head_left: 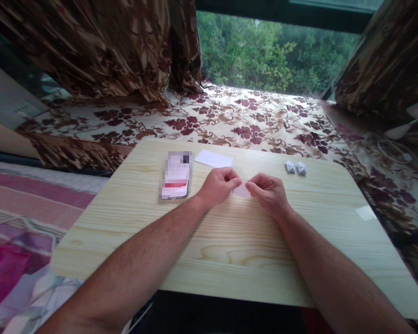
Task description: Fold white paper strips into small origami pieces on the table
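Note:
A small piece of white paper with faint crease lines is held just over the table between my two hands. My left hand pinches its left edge between thumb and fingers. On the opposite side my right hand grips the edge in the same way. Fingers cover both ends of the sheet. Beyond my left hand lies a flat stack or sheet of white paper. Two small folded white paper shapes sit side by side at the back right.
A phone, partly pixelated, lies at the left on the light wooden table. A whitish patch shows near the right edge. Behind is a window ledge with floral cloth, flanked by curtains. A striped bed cover is at left.

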A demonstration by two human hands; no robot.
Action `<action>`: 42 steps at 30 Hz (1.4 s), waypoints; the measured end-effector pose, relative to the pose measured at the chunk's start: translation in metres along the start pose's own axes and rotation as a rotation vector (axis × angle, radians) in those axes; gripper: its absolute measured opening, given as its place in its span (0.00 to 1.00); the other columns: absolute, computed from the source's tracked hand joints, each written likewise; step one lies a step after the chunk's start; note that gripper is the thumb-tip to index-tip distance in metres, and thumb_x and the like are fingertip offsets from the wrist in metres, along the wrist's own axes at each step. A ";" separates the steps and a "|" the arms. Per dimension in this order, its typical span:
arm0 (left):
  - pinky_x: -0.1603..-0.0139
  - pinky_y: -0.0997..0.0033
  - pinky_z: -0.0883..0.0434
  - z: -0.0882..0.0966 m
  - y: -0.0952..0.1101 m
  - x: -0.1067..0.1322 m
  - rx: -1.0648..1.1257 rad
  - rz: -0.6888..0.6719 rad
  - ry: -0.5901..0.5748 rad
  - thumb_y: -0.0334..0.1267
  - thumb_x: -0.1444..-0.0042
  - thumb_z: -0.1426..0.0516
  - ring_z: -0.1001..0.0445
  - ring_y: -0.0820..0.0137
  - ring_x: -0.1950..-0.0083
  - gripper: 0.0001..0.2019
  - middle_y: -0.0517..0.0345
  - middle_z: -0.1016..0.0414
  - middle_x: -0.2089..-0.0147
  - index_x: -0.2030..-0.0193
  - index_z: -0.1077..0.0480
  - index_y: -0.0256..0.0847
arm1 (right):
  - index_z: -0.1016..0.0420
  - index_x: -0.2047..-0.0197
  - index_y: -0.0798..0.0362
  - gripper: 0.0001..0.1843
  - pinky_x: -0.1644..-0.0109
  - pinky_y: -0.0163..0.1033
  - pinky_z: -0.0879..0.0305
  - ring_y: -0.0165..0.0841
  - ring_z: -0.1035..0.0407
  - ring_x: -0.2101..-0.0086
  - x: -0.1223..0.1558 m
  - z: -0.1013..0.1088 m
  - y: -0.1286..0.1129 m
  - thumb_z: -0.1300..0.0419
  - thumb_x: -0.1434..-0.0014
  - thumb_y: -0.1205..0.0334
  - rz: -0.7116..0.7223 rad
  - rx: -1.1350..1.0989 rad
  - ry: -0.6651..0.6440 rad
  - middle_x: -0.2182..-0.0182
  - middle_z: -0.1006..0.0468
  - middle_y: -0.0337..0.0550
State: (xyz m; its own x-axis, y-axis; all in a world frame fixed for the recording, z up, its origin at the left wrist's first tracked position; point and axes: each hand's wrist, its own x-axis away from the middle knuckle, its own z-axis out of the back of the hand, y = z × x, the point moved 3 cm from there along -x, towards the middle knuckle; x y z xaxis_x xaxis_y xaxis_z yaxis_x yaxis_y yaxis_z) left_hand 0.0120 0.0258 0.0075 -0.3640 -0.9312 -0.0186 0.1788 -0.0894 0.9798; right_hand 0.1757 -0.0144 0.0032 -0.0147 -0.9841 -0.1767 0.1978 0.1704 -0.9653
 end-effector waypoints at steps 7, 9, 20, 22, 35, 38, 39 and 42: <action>0.77 0.75 0.44 0.000 0.000 0.000 0.023 -0.005 0.013 0.42 0.50 0.39 0.42 0.78 0.79 0.10 0.65 0.36 0.81 0.72 0.28 0.36 | 0.27 0.77 0.55 0.11 0.77 0.33 0.49 0.25 0.42 0.81 -0.002 0.001 -0.002 0.35 0.47 0.60 -0.028 0.005 0.034 0.83 0.29 0.36; 0.77 0.75 0.43 -0.001 0.001 0.000 0.044 -0.017 0.005 0.43 0.49 0.38 0.41 0.78 0.79 0.10 0.64 0.34 0.79 0.71 0.27 0.36 | 0.28 0.77 0.55 0.11 0.77 0.33 0.48 0.25 0.41 0.82 -0.002 0.001 -0.002 0.35 0.48 0.60 -0.037 0.000 0.052 0.84 0.29 0.36; 0.79 0.77 0.47 -0.004 0.000 0.002 0.236 -0.070 -0.075 0.35 0.50 0.39 0.44 0.82 0.80 0.17 0.64 0.31 0.76 0.51 0.24 0.35 | 0.27 0.76 0.56 0.09 0.77 0.33 0.46 0.25 0.39 0.82 -0.005 0.003 0.000 0.36 0.46 0.62 -0.050 -0.026 0.115 0.84 0.29 0.35; 0.79 0.77 0.47 -0.004 0.001 0.002 0.236 -0.058 -0.044 0.34 0.50 0.39 0.44 0.82 0.81 0.16 0.64 0.30 0.77 0.53 0.23 0.35 | 0.26 0.76 0.56 0.09 0.77 0.33 0.46 0.25 0.39 0.82 -0.006 0.003 0.001 0.36 0.46 0.62 -0.045 -0.037 0.104 0.83 0.29 0.36; 0.79 0.77 0.45 0.001 0.000 -0.001 0.219 -0.040 0.084 0.35 0.51 0.38 0.40 0.79 0.79 0.13 0.65 0.34 0.79 0.58 0.21 0.35 | 0.20 0.64 0.55 0.09 0.75 0.33 0.41 0.25 0.37 0.79 -0.006 -0.001 0.000 0.35 0.52 0.67 -0.023 -0.224 0.064 0.77 0.24 0.36; 0.79 0.77 0.46 0.001 -0.002 -0.002 0.214 -0.049 0.082 0.34 0.51 0.38 0.40 0.79 0.79 0.14 0.65 0.35 0.79 0.57 0.21 0.34 | 0.20 0.64 0.55 0.09 0.75 0.33 0.40 0.25 0.37 0.80 -0.005 -0.002 -0.002 0.34 0.51 0.64 -0.032 -0.216 0.058 0.78 0.24 0.36; 0.79 0.77 0.46 0.001 -0.003 -0.002 0.210 -0.051 0.082 0.34 0.51 0.38 0.40 0.79 0.79 0.14 0.65 0.35 0.79 0.56 0.21 0.34 | 0.21 0.64 0.55 0.09 0.75 0.33 0.40 0.25 0.37 0.80 -0.005 -0.001 -0.003 0.34 0.50 0.64 -0.033 -0.216 0.057 0.78 0.25 0.36; 0.78 0.76 0.45 0.000 -0.002 -0.002 0.212 -0.056 0.077 0.34 0.51 0.37 0.40 0.79 0.78 0.14 0.65 0.35 0.79 0.56 0.21 0.34 | 0.21 0.64 0.55 0.08 0.75 0.33 0.41 0.25 0.37 0.79 -0.005 0.000 -0.002 0.34 0.48 0.61 -0.027 -0.209 0.050 0.79 0.25 0.36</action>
State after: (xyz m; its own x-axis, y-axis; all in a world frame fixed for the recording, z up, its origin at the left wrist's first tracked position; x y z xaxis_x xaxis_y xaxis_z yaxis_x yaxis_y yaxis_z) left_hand 0.0118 0.0276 0.0053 -0.2955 -0.9519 -0.0809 -0.0385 -0.0727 0.9966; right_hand 0.1752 -0.0101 0.0059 -0.0670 -0.9857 -0.1545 -0.0106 0.1555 -0.9878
